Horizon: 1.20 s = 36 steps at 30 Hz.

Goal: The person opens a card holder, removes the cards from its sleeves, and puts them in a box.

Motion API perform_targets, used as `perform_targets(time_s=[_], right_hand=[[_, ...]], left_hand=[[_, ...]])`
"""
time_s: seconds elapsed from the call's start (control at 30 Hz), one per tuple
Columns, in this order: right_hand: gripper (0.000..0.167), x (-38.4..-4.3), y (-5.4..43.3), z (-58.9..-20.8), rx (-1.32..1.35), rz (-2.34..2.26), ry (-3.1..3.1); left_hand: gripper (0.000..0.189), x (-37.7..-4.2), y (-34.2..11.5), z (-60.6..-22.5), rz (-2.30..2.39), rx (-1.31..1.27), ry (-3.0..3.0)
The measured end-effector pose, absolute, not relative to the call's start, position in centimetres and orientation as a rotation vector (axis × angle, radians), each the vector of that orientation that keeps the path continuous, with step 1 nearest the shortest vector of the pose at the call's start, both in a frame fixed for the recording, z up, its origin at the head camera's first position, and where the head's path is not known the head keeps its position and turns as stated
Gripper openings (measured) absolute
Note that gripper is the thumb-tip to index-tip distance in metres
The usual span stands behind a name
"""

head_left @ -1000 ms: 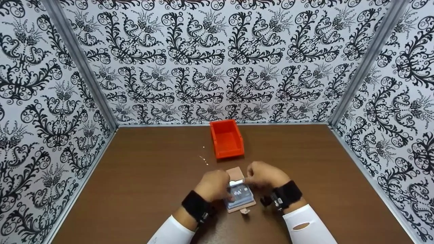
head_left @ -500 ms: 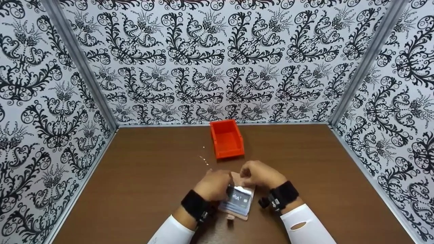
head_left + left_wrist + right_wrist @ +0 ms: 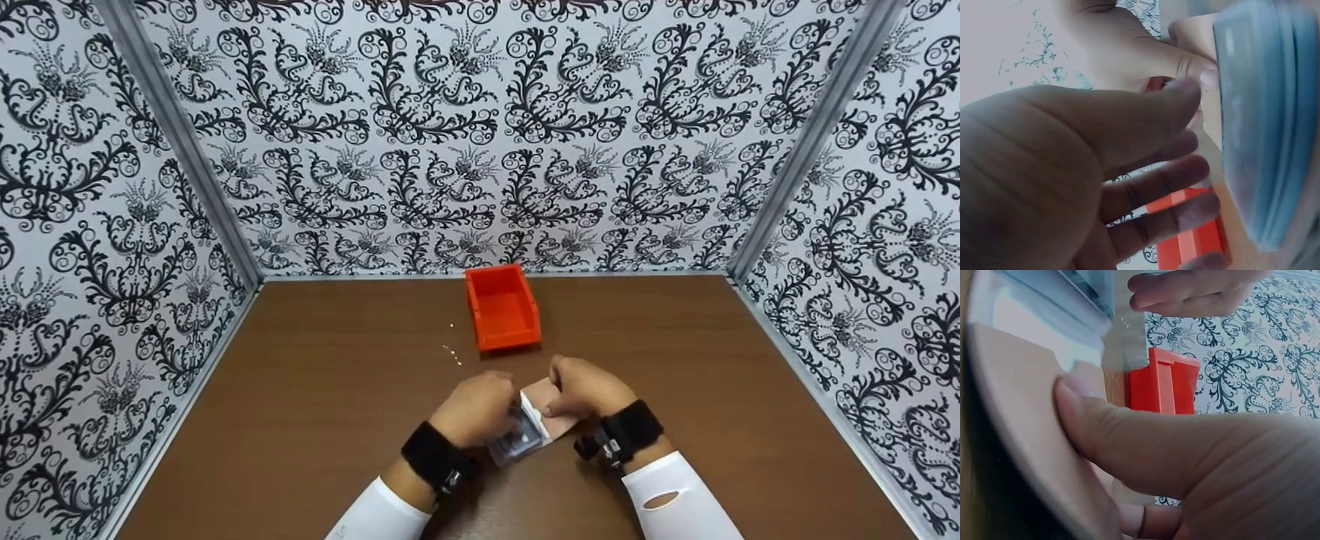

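Note:
A tan card holder with a stack of clear plastic card sleeves is between the hands in the head view. My right hand grips its tan cover, and the right wrist view shows the thumb pressed flat on the cover's inner face. My left hand is beside the sleeves and overlaps them from above. Seen from the left wrist, its fingers are stretched out and spread, with a gap between them and the bluish sleeve edges. A dark card shows through the top sleeve.
A red open-front plastic bin stands beyond the hands, near the back wall. Small pale specks lie on the brown tabletop left of the bin. Patterned panels enclose the table at the back and sides.
The card holder has turned, its tan cover swinging right and its sleeves left. My right thumb now lies on the cover. The small closing tab at the near end has gone out of sight.

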State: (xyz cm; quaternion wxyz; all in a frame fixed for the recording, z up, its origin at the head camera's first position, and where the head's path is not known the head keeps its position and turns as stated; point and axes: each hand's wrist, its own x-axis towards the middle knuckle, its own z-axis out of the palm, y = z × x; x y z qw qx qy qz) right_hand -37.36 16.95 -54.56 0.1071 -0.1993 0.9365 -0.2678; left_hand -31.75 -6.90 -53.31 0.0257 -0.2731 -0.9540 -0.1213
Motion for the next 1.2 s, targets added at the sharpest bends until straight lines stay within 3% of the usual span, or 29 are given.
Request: perform_targets(time_s=[0.37, 0.83, 1.2], right_hand=[[0.049, -37.4, 16.8, -54.4, -0.436, -0.831, 2.777], [0.042, -38.0, 16.0, -54.8, -0.528, -0.753, 2.893], [0.028, -38.4, 15.4, -55.2, -0.688, -0.773, 2.891]], left_hand=[[0.050, -31.6, -6.9, -53.1, -0.375, -0.812, -2.984], [0.029, -32.3, -8.0, -53.6, -0.400, -0.784, -2.931], [0.038, -32.7, -9.0, -53.6, -0.575, -0.739, -2.970]])
